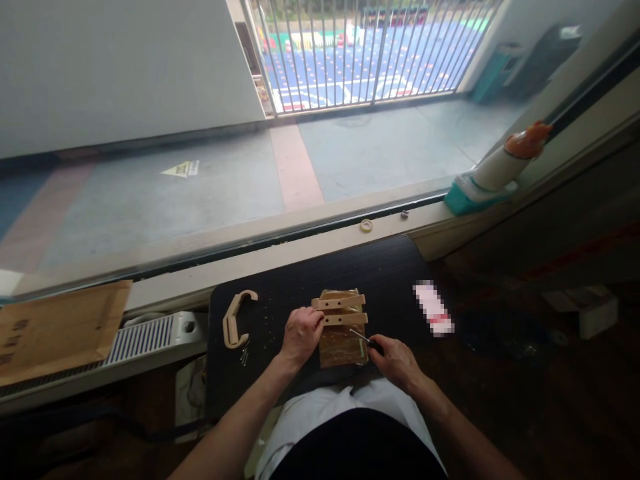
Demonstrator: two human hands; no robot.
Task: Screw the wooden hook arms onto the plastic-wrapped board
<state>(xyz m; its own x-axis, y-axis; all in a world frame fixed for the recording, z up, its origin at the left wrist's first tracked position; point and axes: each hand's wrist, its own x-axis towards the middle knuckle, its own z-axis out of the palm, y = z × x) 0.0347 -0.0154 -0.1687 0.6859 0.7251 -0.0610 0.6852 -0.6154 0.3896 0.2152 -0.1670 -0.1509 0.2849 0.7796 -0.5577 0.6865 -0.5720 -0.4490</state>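
Two pale wooden bars with dark holes lie side by side over a brown, shiny flat packet (pixel 340 350) on the black table. My left hand (pixel 303 330) has its fingers closed on the left end of the nearer wooden bar (pixel 353 319). The farther wooden bar (pixel 345 302) rests just beyond it. In my right hand (pixel 395 360) is a screwdriver (pixel 361 335), dark at the handle, its metal shaft pointing left just short of the nearer bar. Left of my hands lie curved wooden hook pieces (pixel 233 323) and several screws (pixel 245 354).
The black table (pixel 385 267) stands against a window sill (pixel 300 255). A roll of tape (pixel 367 226) and a teal container (pixel 473 193) sit on the sill. At left, a brown cardboard sheet (pixel 65 327) lies over a white radiator (pixel 145 343). A blurred pink-white item (pixel 433 308) is at right.
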